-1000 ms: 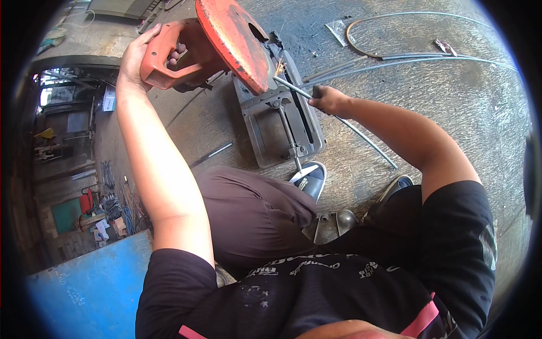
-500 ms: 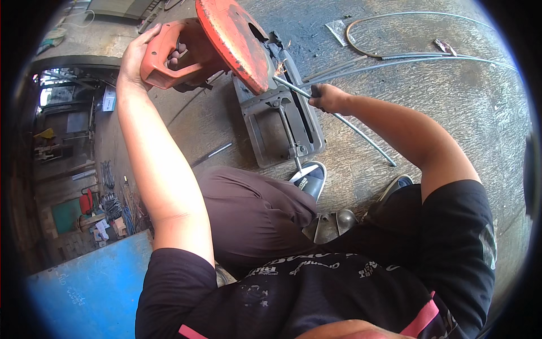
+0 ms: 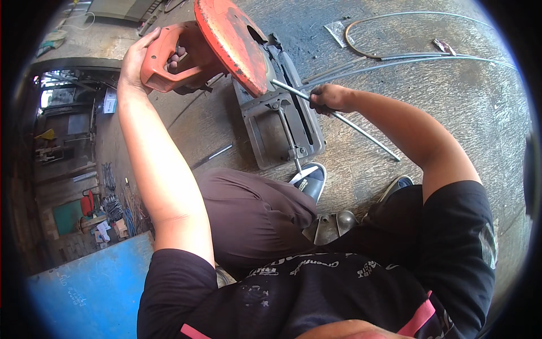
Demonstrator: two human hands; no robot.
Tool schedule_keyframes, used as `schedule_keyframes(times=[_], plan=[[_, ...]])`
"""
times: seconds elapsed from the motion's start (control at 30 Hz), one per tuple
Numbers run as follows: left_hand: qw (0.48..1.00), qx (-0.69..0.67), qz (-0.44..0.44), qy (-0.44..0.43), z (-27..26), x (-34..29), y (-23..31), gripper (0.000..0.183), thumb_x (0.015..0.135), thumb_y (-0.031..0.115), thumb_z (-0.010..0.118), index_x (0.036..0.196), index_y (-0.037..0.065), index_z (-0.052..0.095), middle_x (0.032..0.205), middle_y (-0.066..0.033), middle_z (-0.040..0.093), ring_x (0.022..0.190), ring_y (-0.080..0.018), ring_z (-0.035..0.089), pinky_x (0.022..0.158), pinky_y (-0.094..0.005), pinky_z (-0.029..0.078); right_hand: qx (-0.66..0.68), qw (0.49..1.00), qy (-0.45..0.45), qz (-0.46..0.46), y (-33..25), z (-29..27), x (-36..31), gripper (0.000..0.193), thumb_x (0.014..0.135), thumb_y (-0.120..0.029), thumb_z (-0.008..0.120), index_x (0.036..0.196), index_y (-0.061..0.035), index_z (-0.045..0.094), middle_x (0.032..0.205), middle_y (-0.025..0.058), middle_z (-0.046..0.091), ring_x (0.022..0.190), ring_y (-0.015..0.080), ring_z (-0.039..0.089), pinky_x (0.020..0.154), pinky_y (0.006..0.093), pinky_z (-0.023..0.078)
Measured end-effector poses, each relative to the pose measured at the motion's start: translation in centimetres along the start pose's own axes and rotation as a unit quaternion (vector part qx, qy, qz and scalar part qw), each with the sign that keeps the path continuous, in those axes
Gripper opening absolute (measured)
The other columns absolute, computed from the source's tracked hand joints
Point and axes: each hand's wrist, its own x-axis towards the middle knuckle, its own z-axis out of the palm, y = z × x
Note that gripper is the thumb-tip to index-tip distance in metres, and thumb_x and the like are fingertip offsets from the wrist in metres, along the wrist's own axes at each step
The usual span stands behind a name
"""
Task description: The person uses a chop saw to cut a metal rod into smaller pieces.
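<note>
The handle (image 3: pixel 158 69) of an orange saw (image 3: pixel 231 45) is being clasped by the left grip (image 3: pixel 134 65) at the far left, fingertips showing through the handle's opening; whether a trigger is being pressed cannot be told. A thin grey rod (image 3: pixel 367 135) is being held by the right grip (image 3: pixel 332 99), which is clamped around it partway along. The rod is slanting across the scene: its far left end is being brought against or close to the edge of the guard (image 3: pixel 251 73), contact there being unclear, while its near right end is jutting out above the floor (image 3: pixel 474 113). The saw's grey base (image 3: pixel 274 133) is being supported by the floor, just beyond a dark shoe (image 3: pixel 312 183). Long pipes (image 3: pixel 416 56) are lying at the far right, and a short offcut (image 3: pixel 220 151) is lying left of the base. At the near left, a blue sheet (image 3: pixel 96 282) is being partly covered by a sleeve (image 3: pixel 175 282).
</note>
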Motion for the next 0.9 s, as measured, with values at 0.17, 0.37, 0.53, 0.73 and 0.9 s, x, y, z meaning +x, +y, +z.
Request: schedule_keyframes(times=[0.17, 0.37, 0.53, 0.73, 0.9], plan=[[1.000, 0.005, -0.008, 0.015, 0.0, 0.0, 0.0, 0.040, 0.096, 0.033, 0.044, 0.114, 0.000, 0.054, 0.080, -0.0149, 0.064, 0.059, -0.0167, 0.060, 0.053, -0.0255, 0.052, -0.236, 0.966, 0.086, 0.061, -3.0, -2.9, -0.8, 0.028, 0.095, -0.027, 0.047, 0.091, -0.0040, 0.062, 0.074, 0.0096, 0.062, 0.063, 0.0210, 0.061, 0.063, 0.0350, 0.053], [1.000, -0.003, -0.016, 0.017, 0.1, -0.1, 0.0, 0.040, 0.095, 0.034, 0.045, 0.114, 0.000, 0.055, 0.080, -0.0143, 0.064, 0.058, -0.0168, 0.060, 0.053, -0.0261, 0.052, -0.459, 0.862, 0.215, -0.022, -6.6, -3.7, -2.1, 0.031, 0.093, -0.029, 0.045, 0.103, -0.0063, 0.064, 0.101, 0.0143, 0.065, 0.097, 0.0322, 0.062, 0.085, 0.0423, 0.049], [1.000, 0.003, -0.004, 0.001, 0.0, -0.1, -0.1, 0.040, 0.095, 0.035, 0.046, 0.115, 0.001, 0.054, 0.081, -0.0142, 0.064, 0.060, -0.0159, 0.060, 0.054, -0.0260, 0.052, -0.531, 0.825, 0.195, -0.005, -8.7, -2.7, -2.7, 0.029, 0.089, -0.021, 0.044, 0.106, -0.0098, 0.065, 0.107, 0.0118, 0.065, 0.101, 0.0301, 0.061, 0.087, 0.0422, 0.049], [1.000, 0.011, -0.003, -0.005, -0.6, 0.2, -0.4, 0.041, 0.095, 0.035, 0.045, 0.116, 0.000, 0.053, 0.081, -0.0145, 0.064, 0.061, -0.0153, 0.060, 0.054, -0.0257, 0.052, -0.541, 0.818, 0.195, -0.013, -9.5, -2.2, -2.6, 0.029, 0.089, -0.021, 0.044, 0.106, -0.0110, 0.065, 0.106, 0.0108, 0.065, 0.101, 0.0286, 0.062, 0.087, 0.0424, 0.049], [1.000, 0.009, -0.010, -0.022, -0.9, 0.4, -0.4, 0.042, 0.095, 0.035, 0.044, 0.116, 0.000, 0.053, 0.082, -0.0146, 0.064, 0.061, -0.0153, 0.060, 0.054, -0.0260, 0.052, -0.537, 0.818, 0.204, 0.010, -9.9, -2.1, -2.8, 0.029, 0.090, -0.023, 0.043, 0.107, -0.0120, 0.065, 0.106, 0.0102, 0.065, 0.101, 0.0283, 0.062, 0.086, 0.0423, 0.049]])
